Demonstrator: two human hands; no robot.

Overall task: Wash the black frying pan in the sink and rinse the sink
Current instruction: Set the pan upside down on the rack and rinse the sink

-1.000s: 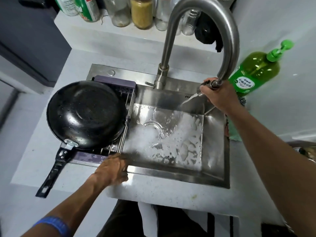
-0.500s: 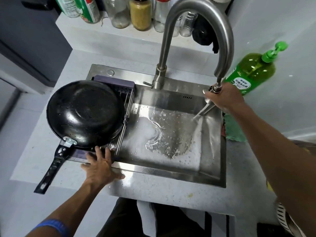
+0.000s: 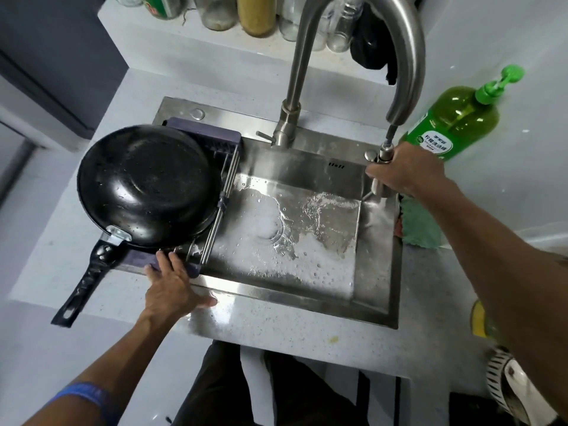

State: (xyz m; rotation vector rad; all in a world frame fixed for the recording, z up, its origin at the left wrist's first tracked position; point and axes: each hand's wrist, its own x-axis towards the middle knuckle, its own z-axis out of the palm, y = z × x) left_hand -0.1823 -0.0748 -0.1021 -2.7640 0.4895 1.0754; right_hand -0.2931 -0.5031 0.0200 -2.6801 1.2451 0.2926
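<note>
The black frying pan (image 3: pixel 147 182) lies upside down and wet on a purple drying rack (image 3: pixel 212 139) across the sink's left side, its handle (image 3: pixel 84 284) pointing toward me. The steel sink (image 3: pixel 378 265) holds foam and water on its floor. My left hand (image 3: pixel 172 284) rests with straight fingers on the rack's near edge and the sink rim. My right hand (image 3: pixel 408 170) grips the pull-out spray head (image 3: pixel 382 161) of the tall faucet (image 3: pixel 362 32) at the sink's far right corner, spraying water down the right wall.
A green pump bottle of dish soap (image 3: pixel 455 118) stands right of the sink, with a green cloth (image 3: pixel 421 222) beside the rim. Jars and bottles (image 3: pixel 255 16) line the back ledge. A small yellow scrap (image 3: pixel 333 339) lies on the near counter.
My right hand has carried the spray head from the sink's back wall to the far right corner. My left hand has slid left onto the rack's edge with fingers spread. Foam has shifted on the floor.
</note>
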